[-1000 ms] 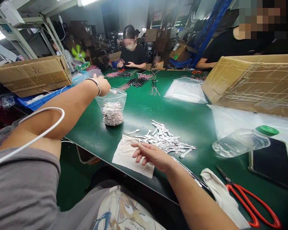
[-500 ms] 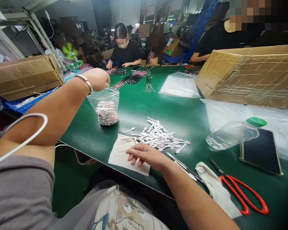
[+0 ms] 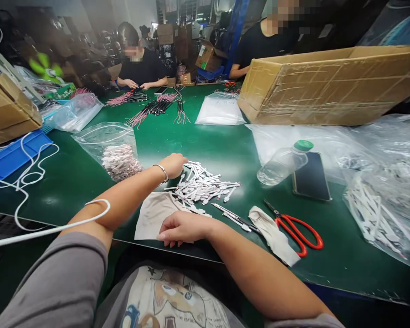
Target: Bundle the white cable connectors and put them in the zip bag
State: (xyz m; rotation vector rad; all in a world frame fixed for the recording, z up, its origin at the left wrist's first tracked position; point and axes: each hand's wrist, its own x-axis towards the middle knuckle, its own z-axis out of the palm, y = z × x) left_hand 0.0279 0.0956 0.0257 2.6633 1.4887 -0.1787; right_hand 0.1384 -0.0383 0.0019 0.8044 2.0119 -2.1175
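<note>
My left hand [image 3: 173, 165] reaches to the far left edge of a heap of small white cable pieces [image 3: 205, 184]. Its fingers are curled together at the heap, and their tips are mostly hidden. My right hand [image 3: 184, 226] rests over a cream cloth [image 3: 148, 218] at the table's near edge, its fingers loosely bent and apart, with nothing seen in them. Left of the heap leans a clear zip bag [image 3: 121, 159] filled with similar small pieces. Tweezers [image 3: 237, 216] lie right of the heap.
Red-handled scissors [image 3: 299, 232] and a crumpled cloth strip [image 3: 273, 237] lie to the right. Beyond them are a water bottle [image 3: 283, 164], a phone [image 3: 312, 175] and a cardboard box [image 3: 314, 95]. A blue tray [image 3: 17, 157] and white cord stand left. Two people work across the table.
My left hand has come from above the zip bag down to the white heap. My right hand has drawn slightly nearer the table edge. The view has shifted to the right.
</note>
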